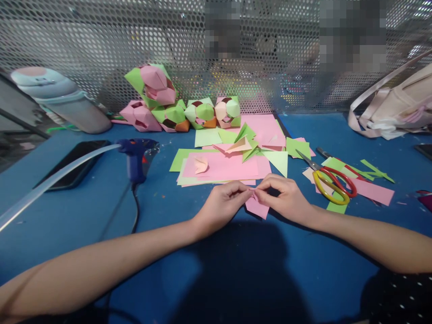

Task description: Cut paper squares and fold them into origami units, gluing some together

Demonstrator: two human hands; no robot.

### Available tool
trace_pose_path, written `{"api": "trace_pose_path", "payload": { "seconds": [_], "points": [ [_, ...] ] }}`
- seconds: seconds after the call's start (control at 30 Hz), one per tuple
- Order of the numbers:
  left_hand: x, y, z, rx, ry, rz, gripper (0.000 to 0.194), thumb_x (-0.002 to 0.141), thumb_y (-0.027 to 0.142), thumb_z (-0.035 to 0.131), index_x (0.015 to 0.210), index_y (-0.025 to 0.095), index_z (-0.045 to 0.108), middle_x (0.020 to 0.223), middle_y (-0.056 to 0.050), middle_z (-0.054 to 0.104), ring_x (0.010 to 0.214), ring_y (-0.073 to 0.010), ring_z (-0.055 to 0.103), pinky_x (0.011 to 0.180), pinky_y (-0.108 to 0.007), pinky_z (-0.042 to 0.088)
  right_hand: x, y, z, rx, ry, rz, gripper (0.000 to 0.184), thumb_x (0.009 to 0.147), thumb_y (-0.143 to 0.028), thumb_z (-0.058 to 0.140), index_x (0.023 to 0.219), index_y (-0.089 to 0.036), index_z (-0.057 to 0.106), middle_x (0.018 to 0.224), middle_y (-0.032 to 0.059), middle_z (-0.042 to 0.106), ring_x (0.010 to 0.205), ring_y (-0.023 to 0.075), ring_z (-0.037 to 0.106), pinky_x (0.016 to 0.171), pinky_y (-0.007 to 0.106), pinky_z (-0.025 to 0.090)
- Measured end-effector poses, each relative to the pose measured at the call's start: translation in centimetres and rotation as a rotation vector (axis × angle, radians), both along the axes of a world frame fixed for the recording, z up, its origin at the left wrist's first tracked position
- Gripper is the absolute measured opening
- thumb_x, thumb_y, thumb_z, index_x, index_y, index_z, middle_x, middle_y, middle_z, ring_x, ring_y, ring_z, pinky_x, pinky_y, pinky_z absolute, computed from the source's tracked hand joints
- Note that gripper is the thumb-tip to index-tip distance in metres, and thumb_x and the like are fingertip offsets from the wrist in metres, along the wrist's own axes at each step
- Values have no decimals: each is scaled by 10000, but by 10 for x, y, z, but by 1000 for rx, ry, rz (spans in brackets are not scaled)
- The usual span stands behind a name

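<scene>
My left hand and my right hand meet at the middle of the blue table, fingers pinched together on a small pink paper piece. The paper's lower corner sticks out beneath my fingers and rests on the table. Just beyond my hands lies a stack of pink and green paper sheets with a small folded peach piece on top. Several folded paper triangles lie behind the stack.
Red and yellow-handled scissors lie on paper scraps to the right. A blue glue gun with its cord, a black phone and a bottle are at left. Folded paper balls line the perforated metal wall. A pink bag sits far right.
</scene>
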State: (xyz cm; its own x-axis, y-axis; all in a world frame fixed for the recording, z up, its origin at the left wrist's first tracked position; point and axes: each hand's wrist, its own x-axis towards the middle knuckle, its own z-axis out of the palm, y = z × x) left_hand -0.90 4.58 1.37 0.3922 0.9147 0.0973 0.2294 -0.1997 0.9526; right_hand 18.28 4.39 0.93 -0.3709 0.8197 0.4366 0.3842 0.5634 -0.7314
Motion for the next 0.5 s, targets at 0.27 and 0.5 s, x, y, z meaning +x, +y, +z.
{"api": "trace_pose_path", "payload": {
  "seconds": [0.27, 0.5],
  "points": [
    [-1, 0, -7, 91, 29, 17, 160, 838, 276, 645, 931, 194, 748, 921, -17, 750, 829, -142, 671, 760, -206, 503, 0, 0, -1, 54, -29, -10, 128, 872, -187, 604, 757, -167, 657, 687, 6, 631, 666, 124, 560, 673, 300, 429],
    [0, 2, -7, 61, 30, 45, 156, 838, 296, 643, 862, 183, 748, 844, -10, 748, 776, -140, 666, 714, -205, 508, 2, 1, -2, 185, -85, 5, 131, 880, -177, 596, 768, -167, 664, 681, 12, 630, 666, 131, 553, 692, 313, 424]
  ]
}}
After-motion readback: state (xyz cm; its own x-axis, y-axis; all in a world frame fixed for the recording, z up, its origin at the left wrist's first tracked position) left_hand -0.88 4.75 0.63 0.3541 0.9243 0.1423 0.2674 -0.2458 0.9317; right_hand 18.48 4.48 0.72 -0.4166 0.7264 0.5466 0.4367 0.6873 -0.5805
